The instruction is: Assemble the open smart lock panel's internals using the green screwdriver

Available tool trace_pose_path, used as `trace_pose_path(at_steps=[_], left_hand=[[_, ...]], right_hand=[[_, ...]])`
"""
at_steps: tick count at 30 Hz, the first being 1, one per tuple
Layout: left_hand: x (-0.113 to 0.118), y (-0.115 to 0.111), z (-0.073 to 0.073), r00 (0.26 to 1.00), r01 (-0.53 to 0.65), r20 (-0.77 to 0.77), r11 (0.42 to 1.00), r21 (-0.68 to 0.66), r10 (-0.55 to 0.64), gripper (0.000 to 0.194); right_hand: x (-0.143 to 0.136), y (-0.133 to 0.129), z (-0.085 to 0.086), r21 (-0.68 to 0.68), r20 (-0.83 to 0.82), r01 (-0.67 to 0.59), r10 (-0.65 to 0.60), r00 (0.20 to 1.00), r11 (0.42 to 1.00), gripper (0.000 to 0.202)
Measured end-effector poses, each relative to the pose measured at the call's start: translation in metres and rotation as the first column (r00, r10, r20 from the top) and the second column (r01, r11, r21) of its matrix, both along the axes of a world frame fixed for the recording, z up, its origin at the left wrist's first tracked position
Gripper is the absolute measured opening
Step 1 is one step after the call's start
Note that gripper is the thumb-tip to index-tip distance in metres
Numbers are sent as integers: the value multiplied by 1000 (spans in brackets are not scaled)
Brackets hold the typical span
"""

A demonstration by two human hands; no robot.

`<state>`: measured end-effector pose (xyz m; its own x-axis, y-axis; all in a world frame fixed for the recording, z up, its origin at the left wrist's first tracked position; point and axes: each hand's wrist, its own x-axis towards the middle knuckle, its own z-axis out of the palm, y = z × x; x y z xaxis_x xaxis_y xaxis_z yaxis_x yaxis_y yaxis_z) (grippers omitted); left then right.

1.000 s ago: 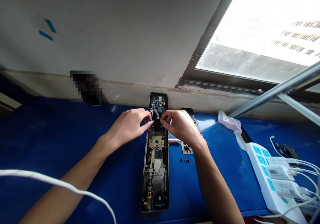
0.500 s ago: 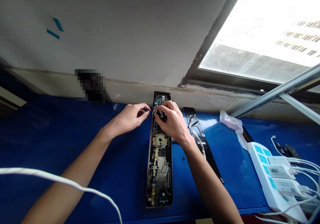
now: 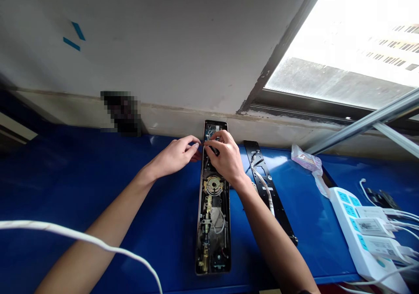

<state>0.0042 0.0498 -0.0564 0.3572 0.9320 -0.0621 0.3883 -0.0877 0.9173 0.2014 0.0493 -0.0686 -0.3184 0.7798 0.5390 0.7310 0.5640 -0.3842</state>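
A long, narrow door lock housing (image 3: 198, 224) lies open on the blue table, its inner parts showing. Inside are a circuit board (image 3: 209, 132) at the far end, a round metal disc (image 3: 214, 185) in the middle and brass-coloured mechanism parts (image 3: 205, 228) nearer me. My right hand (image 3: 224, 156) reaches over the far half, thumb and index finger pinched at the left rim. Facing it from the left, my left hand (image 3: 180, 154) has its thumb and index finger drawn together beside that rim. Whatever is between the fingertips is too small to make out.
Right of the housing lies a black back plate (image 3: 270, 189) with a sleeved cable. Farther right are a plastic packet (image 3: 306, 158) and a white power strip (image 3: 352, 233) with plugged-in chargers. A white cable (image 3: 98, 241) crosses in front of my left forearm. A wall borders the table's far side.
My left hand has come closer to the housing's rim and the right fingertips. The right hand has shifted slightly toward the left rim. The whole view has moved a little.
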Motion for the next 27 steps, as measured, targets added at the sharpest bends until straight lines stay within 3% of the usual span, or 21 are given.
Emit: trace_pose_path(at_steps=[12,16,20,22,27], left_hand=[[0,-1,0,1000,13,28,1000,1,-13,36],[-2,-1,6,999,43,-25,998,40,-42,37],[-7,-3,20,981,75,-187,984,160,-44,39],[-9,-6,27,968,132,-232,978,159,-93,41],[-11,-9,35,955,269,-158,958,99,-252,34]], right_hand=[[-4,0,-7,45,-80,-2,5,997,999,19],[-3,-1,-4,55,-117,-21,27,993,998,16],[-5,-6,4,79,-178,-24,38,983,997,13],[-6,-8,7,95,-209,-21,41,977,995,12],[-8,-6,5,121,-253,13,18,967,993,13]])
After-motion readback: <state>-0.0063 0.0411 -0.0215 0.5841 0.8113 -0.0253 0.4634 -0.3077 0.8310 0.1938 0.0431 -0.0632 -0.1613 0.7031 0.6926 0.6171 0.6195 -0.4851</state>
